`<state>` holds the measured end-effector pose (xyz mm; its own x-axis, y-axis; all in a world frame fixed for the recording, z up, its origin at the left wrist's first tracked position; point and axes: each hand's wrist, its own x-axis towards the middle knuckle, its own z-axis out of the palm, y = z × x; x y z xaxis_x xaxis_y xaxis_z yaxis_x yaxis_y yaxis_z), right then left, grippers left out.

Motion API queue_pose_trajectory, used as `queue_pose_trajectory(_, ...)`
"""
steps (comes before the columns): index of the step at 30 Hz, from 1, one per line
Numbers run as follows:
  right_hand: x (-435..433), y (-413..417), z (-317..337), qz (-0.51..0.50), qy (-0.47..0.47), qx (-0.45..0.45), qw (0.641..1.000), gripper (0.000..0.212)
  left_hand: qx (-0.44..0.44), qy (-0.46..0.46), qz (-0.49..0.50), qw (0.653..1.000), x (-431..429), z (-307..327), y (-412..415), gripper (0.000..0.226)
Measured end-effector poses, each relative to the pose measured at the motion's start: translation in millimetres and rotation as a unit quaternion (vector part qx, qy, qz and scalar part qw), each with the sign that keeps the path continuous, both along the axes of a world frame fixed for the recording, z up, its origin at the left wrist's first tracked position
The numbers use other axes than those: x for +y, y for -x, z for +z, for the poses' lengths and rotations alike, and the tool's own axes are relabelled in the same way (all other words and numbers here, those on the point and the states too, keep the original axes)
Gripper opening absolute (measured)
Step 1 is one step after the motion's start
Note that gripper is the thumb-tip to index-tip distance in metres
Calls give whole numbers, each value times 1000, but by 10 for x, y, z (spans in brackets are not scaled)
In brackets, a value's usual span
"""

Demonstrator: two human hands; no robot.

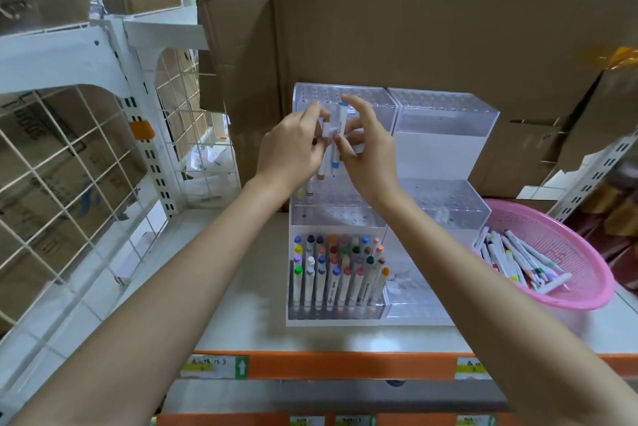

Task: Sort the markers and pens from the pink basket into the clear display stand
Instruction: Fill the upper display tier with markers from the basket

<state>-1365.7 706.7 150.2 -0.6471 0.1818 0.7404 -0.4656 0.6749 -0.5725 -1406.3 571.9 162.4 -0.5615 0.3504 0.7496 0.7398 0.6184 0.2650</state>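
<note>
Both hands are raised in front of the upper left tier of the clear display stand (445, 121), close together and nearly touching. Left hand (293, 146): fingers curled, thumb and fingertips pinching a few white markers (322, 168); their lower ends stick out below the hand, one with a brownish tip. Exact count of these markers cannot be told, as the fingers cover them. Right hand (367, 149): thumb and middle fingers closed on a blue-capped marker (341, 125), held roughly upright with one blue end at the top and another at the bottom; the index finger is lifted and stretched above it. The held markers hang over the middle tier, not inserted in any hole that can be seen. The stand has two columns of stepped tiers with perforated tops. The front tier of the left column is packed with standing markers (340, 273), caps up in many colours; the left upper and middle tiers look mostly unfilled, and the right column holds little that can be made out. The pink basket (587, 273) sits just beside the stand on its right, with a heap of loose markers (518, 260) lying in it. Stand and basket rest on a white shelf (241, 322) with an orange front edge (345, 365) that carries paper labels (214, 366). Cardboard boxes (431, 39) stand behind the display stand. A white wire grid rack (69, 177) is at the left.
</note>
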Motion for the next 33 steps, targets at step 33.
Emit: queue_pose_trajectory(33,-19,-15,-40,-1,-1,-10,1000,50,47,85,-16,995,-85,-99,-2,23)
